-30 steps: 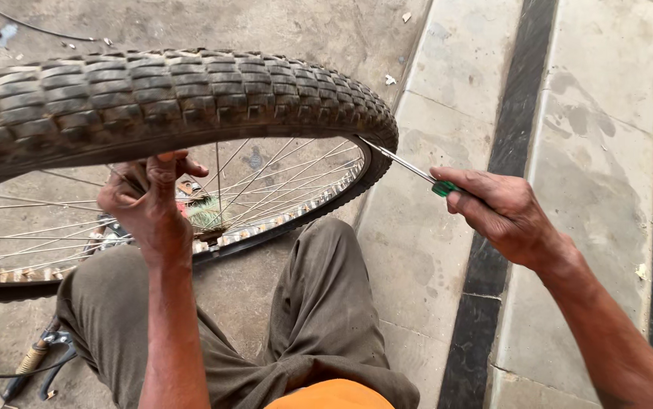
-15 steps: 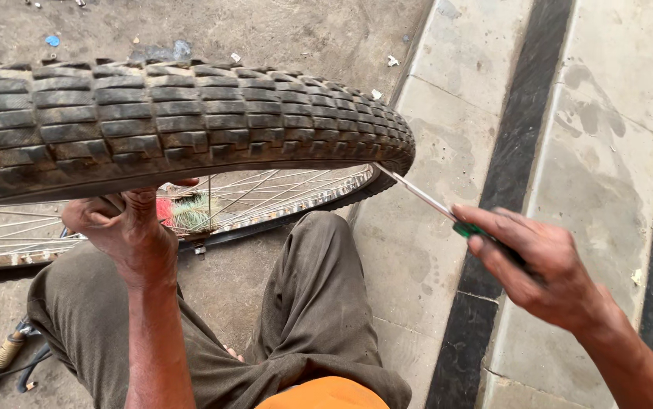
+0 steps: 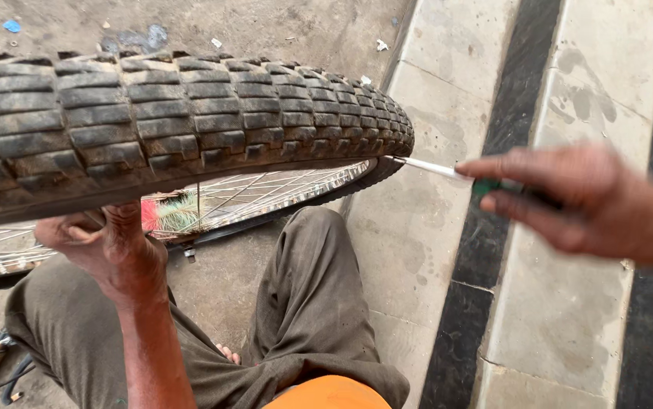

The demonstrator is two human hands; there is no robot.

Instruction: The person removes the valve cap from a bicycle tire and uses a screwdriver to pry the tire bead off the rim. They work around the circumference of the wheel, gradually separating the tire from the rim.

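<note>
The bicycle wheel spans the upper left of the frame: knobby black tyre, stiff rubber, likely grippy; rim and thin spokes, best held at the rim. Left hand closes on the rim from below. Right hand, at right, pinches a green-handled screwdriver, tip touching the tyre edge

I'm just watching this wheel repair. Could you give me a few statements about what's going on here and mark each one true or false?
1. The right hand holds a green-handled screwdriver whose tip meets the knobby black bicycle tyre. True.
2. The left hand rests on the striped pavement. False: it grips the wheel from below.
3. The wheel has thin metal spokes. True.
4. The tyre tread is smooth. False: it is blocky.
</note>
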